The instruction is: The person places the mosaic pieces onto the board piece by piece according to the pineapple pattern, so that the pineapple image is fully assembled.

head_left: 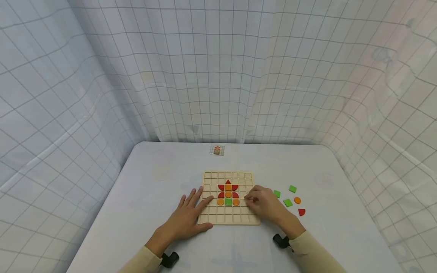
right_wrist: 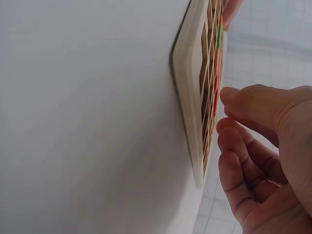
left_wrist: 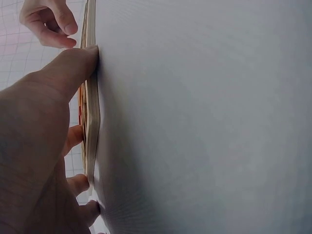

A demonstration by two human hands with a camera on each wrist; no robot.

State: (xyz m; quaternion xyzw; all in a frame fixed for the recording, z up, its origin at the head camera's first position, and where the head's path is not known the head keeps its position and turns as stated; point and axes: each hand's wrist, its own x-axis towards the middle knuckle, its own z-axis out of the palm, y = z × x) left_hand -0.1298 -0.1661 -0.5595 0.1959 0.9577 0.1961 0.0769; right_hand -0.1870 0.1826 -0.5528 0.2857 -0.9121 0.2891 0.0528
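Observation:
A wooden grid board [head_left: 228, 218] lies on the white table [head_left: 164, 178]. In its cells sit red pieces [head_left: 228, 185], orange circles [head_left: 220, 202] and a green square [head_left: 228, 201], forming a flower-like figure. My left hand [head_left: 196, 203] rests flat with spread fingers on the board's left edge; its thumb [left_wrist: 73, 63] presses the board's rim [left_wrist: 92, 122]. My right hand [head_left: 250, 200] hovers over the board's right side, its thumb and fingers [right_wrist: 234, 112] curled together. No piece shows between them.
Loose pieces lie right of the board: green squares [head_left: 277, 193], an orange circle [head_left: 297, 200] and a red quarter round [head_left: 301, 212]. A small picture card [head_left: 217, 150] lies at the table's far edge. Checked white curtains [head_left: 218, 68] close in all sides.

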